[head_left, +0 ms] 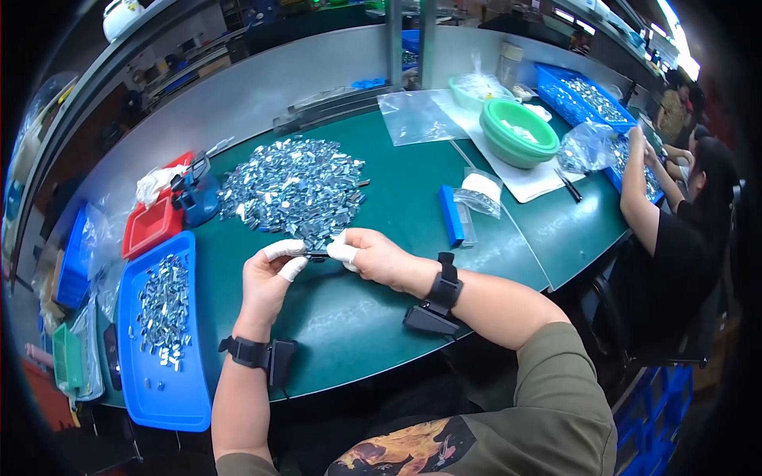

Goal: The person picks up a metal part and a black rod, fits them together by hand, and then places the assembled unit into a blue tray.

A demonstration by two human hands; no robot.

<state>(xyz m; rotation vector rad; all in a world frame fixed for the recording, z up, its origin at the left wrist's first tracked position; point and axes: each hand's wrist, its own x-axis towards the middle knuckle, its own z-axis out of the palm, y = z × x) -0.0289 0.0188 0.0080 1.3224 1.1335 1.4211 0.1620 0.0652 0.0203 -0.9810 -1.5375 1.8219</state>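
My left hand and my right hand meet at the near side of a big heap of small shiny metal pieces. White finger covers sit on the thumbs and fingertips of both. Between them they pinch a small dark strip-like part, mostly hidden by the fingers. To the left of my left hand lies a long blue tray with more small metal pieces inside.
Red bins and a dark blue bottle-like container stand left of the heap. A blue box, a clear bag, green bowls and black-handled tool lie to the right. A co-worker sits at far right.
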